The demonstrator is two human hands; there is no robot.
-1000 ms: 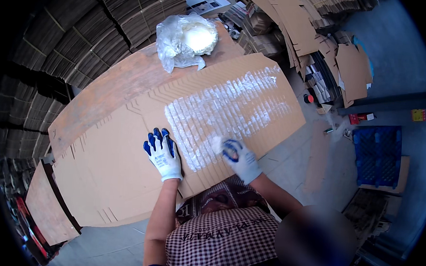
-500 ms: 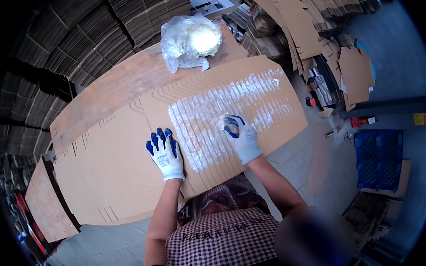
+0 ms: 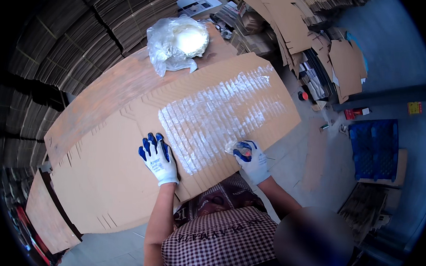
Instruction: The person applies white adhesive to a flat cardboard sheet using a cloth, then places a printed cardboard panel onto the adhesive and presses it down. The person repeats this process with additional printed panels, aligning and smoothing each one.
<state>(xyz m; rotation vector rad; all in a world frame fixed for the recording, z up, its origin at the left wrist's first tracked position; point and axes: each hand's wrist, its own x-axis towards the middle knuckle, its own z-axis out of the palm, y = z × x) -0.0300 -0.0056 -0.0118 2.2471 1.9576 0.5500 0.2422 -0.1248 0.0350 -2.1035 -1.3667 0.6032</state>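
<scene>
Bundled cardboard stacks (image 3: 58,43) fill the far left, tied with pale straps. In front of them stands a wooden table (image 3: 94,95), its bare brown top showing along the far side. On it lie cardboard sheets (image 3: 99,180), flat and overlapping, with slots cut into the left part and narrow stepped edges toward the right. A blue pallet (image 3: 375,148) is on the right, well apart from the table. The person wears a checked apron (image 3: 226,239), at the near edge of the sheets. A white coating (image 3: 194,132) covers the stepped edges right of centre in ridged bands, denser at its left, patchier toward the far right. A clear plastic bag (image 3: 162,46) sits on the far side of the table, opened around a white mass (image 3: 193,40).

Left hand (image 3: 157,159): gloved white with blue fingers, laid palm down on the cardboard just left of the coating; fingers extended and slightly apart, holding nothing. Right hand (image 3: 251,161): same glove type, near the right near edge of the sheets; fingers curled in, gripping a pale clump (image 3: 230,146). The clump is at the near right border of the coating; contact with the surface cannot be told
</scene>
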